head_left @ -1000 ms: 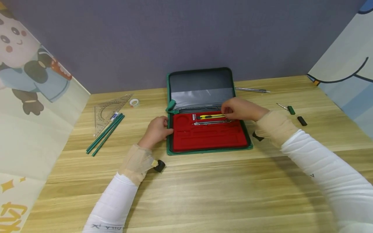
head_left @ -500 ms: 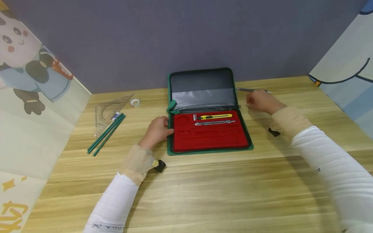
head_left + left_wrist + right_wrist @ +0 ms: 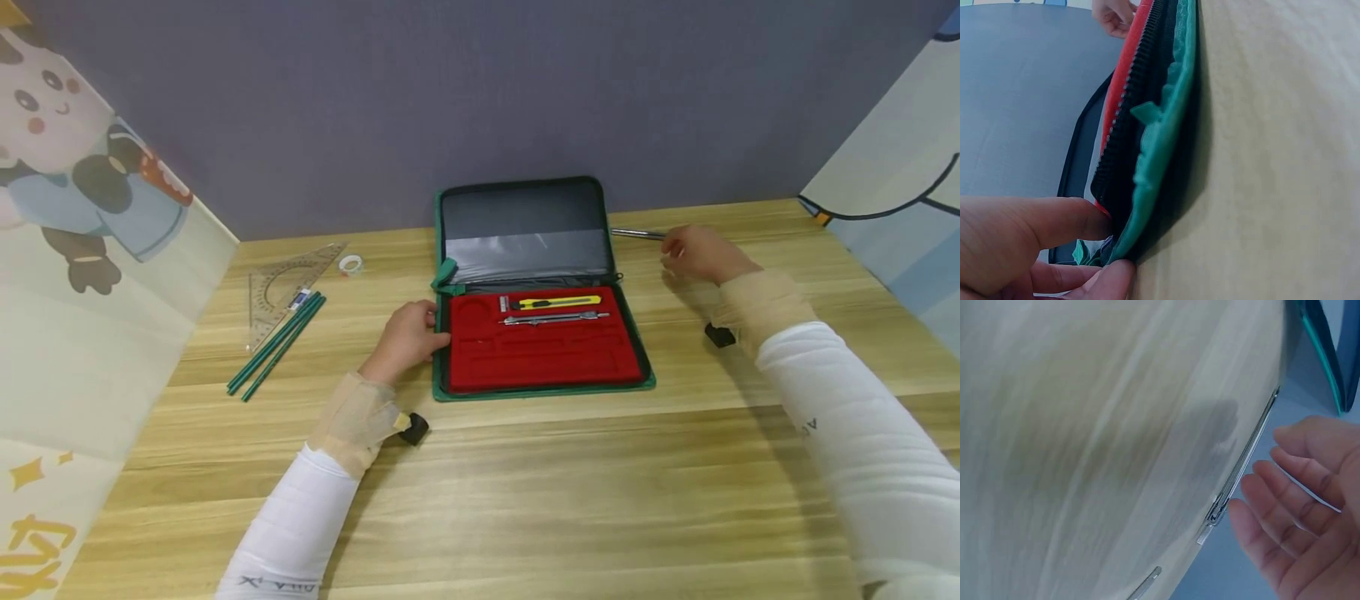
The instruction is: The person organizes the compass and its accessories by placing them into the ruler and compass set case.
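Note:
An open green zip case (image 3: 543, 395) lies mid-table, its dark lid leaning against the back panel. Its red tray (image 3: 547, 380) holds a yellow utility knife (image 3: 558, 303), a silver compass (image 3: 553, 318) and a small pale piece (image 3: 503, 304). My left hand (image 3: 405, 337) pinches the case's left edge between thumb and finger, as the left wrist view shows. Beside the case's right side, my right hand (image 3: 705, 252) hovers over a slim silver drawing instrument (image 3: 1241, 459) by the panel. Its fingers are loosely bent and spread, apart from the instrument in the right wrist view.
On the left lie a clear set square (image 3: 262, 312), several green pencils (image 3: 281, 343) and a white ring (image 3: 350, 265). A second small metal piece (image 3: 1145, 583) shows in the right wrist view. A dark panel (image 3: 337, 108) stands along the table's back edge.
My right hand has left the utility knife in the tray and moved right to the silver instrument at the back. The left hand stays on the case edge.

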Action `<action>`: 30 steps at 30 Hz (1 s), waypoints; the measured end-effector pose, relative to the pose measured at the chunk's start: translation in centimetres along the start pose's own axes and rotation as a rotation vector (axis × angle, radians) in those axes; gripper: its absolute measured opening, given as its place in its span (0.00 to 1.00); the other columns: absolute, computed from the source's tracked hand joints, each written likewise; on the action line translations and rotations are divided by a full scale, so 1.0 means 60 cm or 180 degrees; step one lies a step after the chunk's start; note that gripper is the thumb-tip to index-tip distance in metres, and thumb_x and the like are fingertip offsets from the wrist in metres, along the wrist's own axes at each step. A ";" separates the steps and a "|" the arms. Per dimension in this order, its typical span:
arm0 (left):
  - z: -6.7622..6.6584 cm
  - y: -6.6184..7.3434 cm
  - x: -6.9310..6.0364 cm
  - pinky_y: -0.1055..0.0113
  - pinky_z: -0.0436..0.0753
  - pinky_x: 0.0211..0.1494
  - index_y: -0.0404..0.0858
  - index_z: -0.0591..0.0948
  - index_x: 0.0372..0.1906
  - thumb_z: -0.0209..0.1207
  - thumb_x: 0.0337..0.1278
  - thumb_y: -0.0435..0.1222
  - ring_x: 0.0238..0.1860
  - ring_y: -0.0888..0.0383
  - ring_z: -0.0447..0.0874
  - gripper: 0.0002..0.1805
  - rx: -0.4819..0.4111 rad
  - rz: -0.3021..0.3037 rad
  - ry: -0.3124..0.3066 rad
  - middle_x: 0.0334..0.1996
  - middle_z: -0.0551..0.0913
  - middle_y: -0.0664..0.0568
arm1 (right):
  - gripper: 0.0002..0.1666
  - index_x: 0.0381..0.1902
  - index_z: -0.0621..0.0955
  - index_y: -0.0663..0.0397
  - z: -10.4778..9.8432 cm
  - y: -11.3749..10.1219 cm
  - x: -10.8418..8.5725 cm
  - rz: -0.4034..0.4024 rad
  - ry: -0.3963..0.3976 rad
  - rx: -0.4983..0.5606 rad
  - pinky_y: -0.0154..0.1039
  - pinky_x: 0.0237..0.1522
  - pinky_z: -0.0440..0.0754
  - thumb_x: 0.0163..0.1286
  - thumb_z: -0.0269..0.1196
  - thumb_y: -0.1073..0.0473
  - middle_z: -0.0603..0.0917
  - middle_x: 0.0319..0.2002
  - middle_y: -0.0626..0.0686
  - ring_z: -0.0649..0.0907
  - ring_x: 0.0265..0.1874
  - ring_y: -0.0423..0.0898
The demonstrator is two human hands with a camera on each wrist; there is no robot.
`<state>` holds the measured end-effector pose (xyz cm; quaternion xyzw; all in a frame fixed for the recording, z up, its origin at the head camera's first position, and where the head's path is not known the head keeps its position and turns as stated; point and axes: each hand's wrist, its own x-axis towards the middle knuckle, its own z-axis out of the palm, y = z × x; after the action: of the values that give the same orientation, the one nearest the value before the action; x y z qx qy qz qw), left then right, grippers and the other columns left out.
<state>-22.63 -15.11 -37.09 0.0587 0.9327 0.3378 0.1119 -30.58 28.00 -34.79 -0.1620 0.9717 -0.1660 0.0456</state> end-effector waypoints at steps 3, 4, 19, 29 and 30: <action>0.000 0.001 0.000 0.70 0.82 0.23 0.26 0.70 0.59 0.62 0.52 0.32 0.23 0.55 0.82 0.29 -0.0001 -0.0011 -0.0002 0.48 0.77 0.36 | 0.13 0.40 0.76 0.73 -0.003 0.000 0.000 -0.0005 0.0083 0.0025 0.57 0.41 0.77 0.61 0.57 0.66 0.81 0.36 0.71 0.80 0.36 0.64; -0.001 0.001 0.000 0.70 0.82 0.23 0.26 0.70 0.59 0.62 0.52 0.32 0.23 0.55 0.82 0.29 -0.0002 -0.0009 -0.0006 0.48 0.77 0.36 | 0.13 0.39 0.76 0.73 -0.003 0.000 -0.001 -0.0007 0.0106 0.0018 0.57 0.41 0.78 0.61 0.57 0.66 0.81 0.35 0.71 0.80 0.36 0.64; 0.001 0.000 0.000 0.70 0.82 0.24 0.26 0.70 0.59 0.62 0.53 0.32 0.21 0.56 0.81 0.29 0.0028 -0.0045 -0.0023 0.48 0.77 0.37 | 0.17 0.47 0.74 0.75 -0.006 0.012 0.005 0.0297 0.0080 -0.0081 0.60 0.44 0.75 0.66 0.54 0.65 0.78 0.41 0.74 0.78 0.41 0.67; 0.001 0.002 0.000 0.70 0.83 0.24 0.27 0.70 0.60 0.62 0.53 0.32 0.22 0.56 0.81 0.29 -0.0010 -0.0055 -0.0019 0.48 0.76 0.37 | 0.21 0.52 0.72 0.75 0.001 0.029 0.016 0.0446 0.0062 -0.0152 0.64 0.51 0.71 0.63 0.52 0.66 0.73 0.51 0.76 0.73 0.49 0.71; 0.001 0.003 0.000 0.70 0.83 0.24 0.27 0.70 0.60 0.62 0.53 0.32 0.23 0.55 0.81 0.29 -0.0020 -0.0061 -0.0018 0.48 0.76 0.37 | 0.23 0.53 0.71 0.76 0.001 0.030 0.018 0.0441 0.0029 -0.0221 0.64 0.52 0.70 0.63 0.52 0.65 0.72 0.52 0.76 0.72 0.50 0.71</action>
<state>-22.60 -14.97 -37.01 0.0504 0.9319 0.3394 0.1179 -32.12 29.22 -35.50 -0.0951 0.9859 -0.1294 0.0469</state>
